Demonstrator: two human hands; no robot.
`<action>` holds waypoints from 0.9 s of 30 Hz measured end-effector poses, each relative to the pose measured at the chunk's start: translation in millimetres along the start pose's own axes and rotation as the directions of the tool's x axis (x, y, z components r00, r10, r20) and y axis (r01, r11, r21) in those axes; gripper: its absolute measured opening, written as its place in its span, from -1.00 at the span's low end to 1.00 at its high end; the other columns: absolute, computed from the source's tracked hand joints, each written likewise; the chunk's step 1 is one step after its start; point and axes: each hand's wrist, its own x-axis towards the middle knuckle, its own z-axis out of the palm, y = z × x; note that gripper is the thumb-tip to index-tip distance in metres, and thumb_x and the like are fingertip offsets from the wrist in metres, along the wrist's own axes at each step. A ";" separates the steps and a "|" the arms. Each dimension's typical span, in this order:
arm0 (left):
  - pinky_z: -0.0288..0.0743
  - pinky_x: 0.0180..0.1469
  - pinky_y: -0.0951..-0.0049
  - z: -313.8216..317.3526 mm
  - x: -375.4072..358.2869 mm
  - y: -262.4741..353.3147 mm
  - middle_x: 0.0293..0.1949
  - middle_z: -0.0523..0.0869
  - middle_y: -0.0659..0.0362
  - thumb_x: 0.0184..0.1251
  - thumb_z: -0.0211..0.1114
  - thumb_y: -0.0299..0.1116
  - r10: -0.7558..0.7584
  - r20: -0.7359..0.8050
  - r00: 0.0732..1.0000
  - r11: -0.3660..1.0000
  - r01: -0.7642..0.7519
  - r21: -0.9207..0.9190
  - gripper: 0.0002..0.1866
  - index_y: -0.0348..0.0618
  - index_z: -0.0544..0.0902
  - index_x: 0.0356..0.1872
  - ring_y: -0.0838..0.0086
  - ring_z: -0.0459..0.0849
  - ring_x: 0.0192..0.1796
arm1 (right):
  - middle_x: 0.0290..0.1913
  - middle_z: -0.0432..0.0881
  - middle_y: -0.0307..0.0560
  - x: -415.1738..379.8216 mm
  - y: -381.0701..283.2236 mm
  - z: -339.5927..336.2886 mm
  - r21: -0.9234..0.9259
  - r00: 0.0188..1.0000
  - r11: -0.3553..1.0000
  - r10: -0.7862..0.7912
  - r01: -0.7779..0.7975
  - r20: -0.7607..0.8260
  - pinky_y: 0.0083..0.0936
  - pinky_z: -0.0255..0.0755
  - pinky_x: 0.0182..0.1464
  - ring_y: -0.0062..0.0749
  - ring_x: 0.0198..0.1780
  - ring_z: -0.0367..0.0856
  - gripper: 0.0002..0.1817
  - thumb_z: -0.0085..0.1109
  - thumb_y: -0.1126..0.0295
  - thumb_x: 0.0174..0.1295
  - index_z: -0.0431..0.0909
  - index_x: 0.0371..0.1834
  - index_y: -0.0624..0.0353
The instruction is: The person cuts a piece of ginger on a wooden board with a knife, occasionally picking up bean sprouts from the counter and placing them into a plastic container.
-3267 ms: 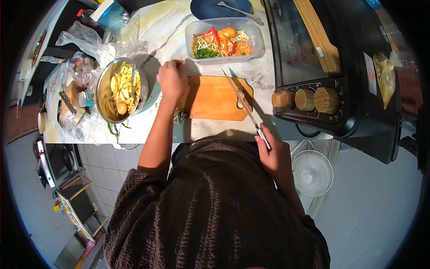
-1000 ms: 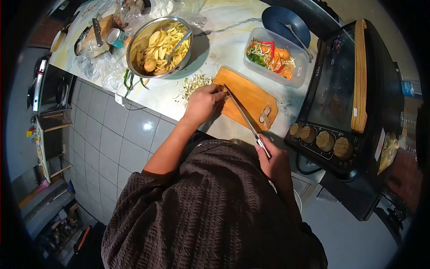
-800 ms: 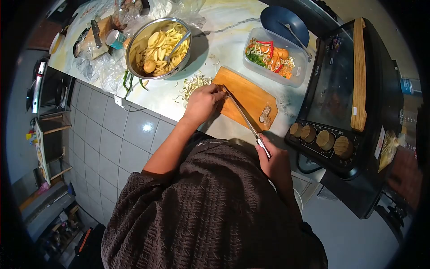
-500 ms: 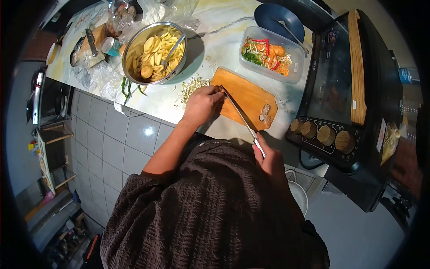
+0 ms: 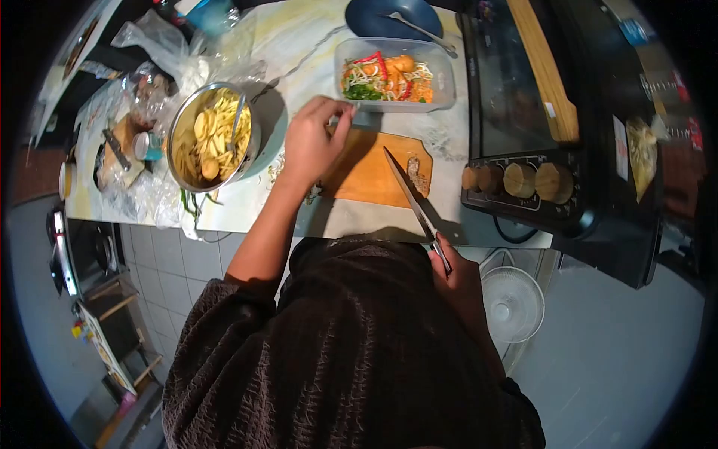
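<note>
My right hand [image 5: 456, 271] grips a knife [image 5: 413, 200] by its handle, the blade lying slantwise over the wooden cutting board [image 5: 366, 170]. A small heap of brownish scraps [image 5: 419, 176] sits near the board's right end, beside the blade. My left hand [image 5: 317, 138] is raised over the board's far left corner, thumb and fingertips pinched close together; what they hold, if anything, is too small to make out. Just beyond those fingertips stands a clear plastic container [image 5: 443, 88] with bean sprouts, red chili, green leaves and orange pieces. Bean sprouts [image 5: 277, 169] lie left of the board, partly behind my forearm.
A steel bowl [image 5: 173, 146] of cut yellow pieces with a spoon stands left. Plastic bags [image 5: 142, 196] and green chilies [image 5: 191, 209] lie near it. A dark blue plate [image 5: 366, 16] with a utensil is at the back. A black oven [image 5: 516, 161] borders the right side.
My left hand has lifted off the board and moved away from me toward the plastic container. The knife stays in my right hand, its tip now farther right on the board. The camera view has shifted.
</note>
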 end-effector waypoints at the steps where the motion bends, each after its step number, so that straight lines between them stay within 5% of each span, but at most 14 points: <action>1: 0.52 -0.35 0.37 4.2 12.8 0.2 -0.31 0.74 0.08 0.32 0.41 -0.39 -0.002 -0.044 0.999 1.000 0.002 -0.007 -0.83 -0.19 0.76 -0.12 0.34 0.60 -0.44 | -0.27 0.69 0.33 -3.7 0.1 -0.8 -0.007 1.000 1.000 0.009 -0.009 -0.029 -0.20 0.58 -0.22 0.19 -0.21 0.73 -0.58 0.22 0.27 0.39 0.59 0.24 0.21; 5: 0.50 -0.37 0.41 19.0 50.0 0.2 -0.31 0.77 0.08 0.35 0.41 -0.29 0.038 -0.117 0.992 0.994 -0.025 0.110 -0.70 -0.16 0.76 0.04 0.42 0.57 -0.49 | -0.25 0.69 0.32 -13.8 2.9 -2.4 0.028 0.991 0.996 0.087 -0.085 -0.100 -0.21 0.58 -0.22 0.17 -0.21 0.74 -0.59 0.20 0.28 0.40 0.58 0.25 0.21; 7: 0.48 -0.38 0.44 17.6 57.1 4.5 -0.31 0.79 0.07 0.36 0.41 -0.19 -0.146 -0.040 0.988 0.987 0.148 0.060 -0.59 -0.15 0.72 0.15 0.49 0.55 -0.53 | -0.23 0.70 0.32 -16.0 6.5 -0.7 0.068 0.985 0.996 0.071 -0.061 -0.156 -0.23 0.58 -0.21 0.15 -0.20 0.75 -0.59 0.21 0.29 0.40 0.58 0.25 0.21; 8: 0.55 -0.30 0.31 15.5 56.6 3.6 -0.32 0.77 0.09 0.35 0.39 -0.18 -0.138 -0.025 0.990 0.989 0.139 0.058 -0.67 -0.17 0.76 0.01 0.31 0.63 -0.49 | -0.23 0.70 0.32 -15.8 5.1 -1.8 0.071 0.985 0.995 0.074 -0.064 -0.158 -0.23 0.58 -0.21 0.15 -0.20 0.75 -0.59 0.21 0.29 0.40 0.58 0.25 0.21; 17: 0.51 -0.35 0.40 -25.9 0.8 -14.5 -0.35 0.77 0.05 0.33 0.41 -0.28 -0.349 -0.050 0.936 0.936 0.351 0.038 -0.77 -0.18 0.79 -0.10 0.44 0.57 -0.53 | -0.24 0.71 0.29 9.5 2.8 -0.2 0.092 1.000 0.996 -0.013 0.014 -0.014 -0.30 0.57 -0.21 0.13 -0.22 0.76 -0.62 0.22 0.31 0.39 0.60 0.22 0.20; 19: 0.50 -0.35 0.39 -35.4 -17.4 -19.7 -0.35 0.76 0.03 0.35 0.39 -0.30 -0.401 -0.027 0.916 0.914 0.402 0.050 -0.77 -0.21 0.78 -0.10 0.45 0.57 -0.53 | -0.45 0.67 0.10 16.9 3.9 1.3 0.085 0.995 0.994 -0.070 0.076 -0.065 -0.50 0.44 -0.35 -0.54 -0.50 0.54 -0.59 0.23 0.31 0.38 0.60 0.24 0.23; 20: 0.51 -0.34 0.37 -40.4 -26.0 -21.4 -0.34 0.75 0.01 0.36 0.37 -0.32 -0.417 -0.004 0.909 0.908 0.416 0.051 -0.79 -0.24 0.76 -0.11 0.40 0.62 -0.49 | -0.48 0.67 0.02 20.2 1.8 -0.7 0.109 0.993 0.989 -0.097 0.104 -0.062 -0.52 0.44 -0.35 -0.56 -0.50 0.55 -0.59 0.22 0.32 0.38 0.60 0.24 0.24; 21: 0.51 -0.34 0.37 -43.9 -34.6 -22.6 -0.34 0.75 0.01 0.36 0.37 -0.32 -0.429 -0.015 0.903 0.902 0.429 0.054 -0.79 -0.24 0.76 -0.11 0.40 0.62 -0.49 | -0.48 0.67 0.02 23.9 1.0 -1.9 0.105 0.993 0.988 -0.107 0.111 -0.047 -0.52 0.44 -0.35 -0.56 -0.50 0.55 -0.59 0.22 0.32 0.38 0.60 0.24 0.24; 23: 0.53 -0.30 0.33 -48.6 -51.7 -25.8 -0.32 0.74 -0.01 0.35 0.36 -0.34 -0.470 0.052 0.881 0.879 0.462 0.113 -0.79 -0.25 0.74 -0.12 0.31 0.66 -0.44 | -0.22 0.73 0.25 31.0 -0.6 -3.6 0.136 0.995 0.986 -0.096 0.092 0.017 -0.28 0.59 -0.17 0.11 -0.16 0.76 -0.62 0.22 0.32 0.37 0.60 0.21 0.21; 25: 0.57 -0.22 0.26 -50.8 -70.2 -34.5 -0.28 0.74 -0.03 0.32 0.35 -0.37 -0.527 0.088 0.846 0.845 0.510 0.159 -0.80 -0.26 0.73 -0.14 0.18 0.72 -0.33 | -0.21 0.74 0.24 37.5 -4.0 -4.4 0.103 0.991 0.987 -0.125 0.120 0.041 -0.27 0.59 -0.15 0.10 -0.14 0.76 -0.62 0.22 0.32 0.37 0.60 0.21 0.21; 27: 0.59 -0.14 0.20 -53.4 -83.7 -38.2 -0.23 0.73 -0.03 0.28 0.35 -0.37 -0.429 0.155 0.890 0.887 0.382 0.260 -0.81 -0.23 0.73 -0.15 0.11 0.73 -0.23 | -0.20 0.74 0.24 43.3 -7.7 -4.5 0.072 0.986 0.986 -0.153 0.149 0.063 -0.27 0.60 -0.12 0.10 -0.11 0.76 -0.62 0.22 0.32 0.37 0.61 0.21 0.21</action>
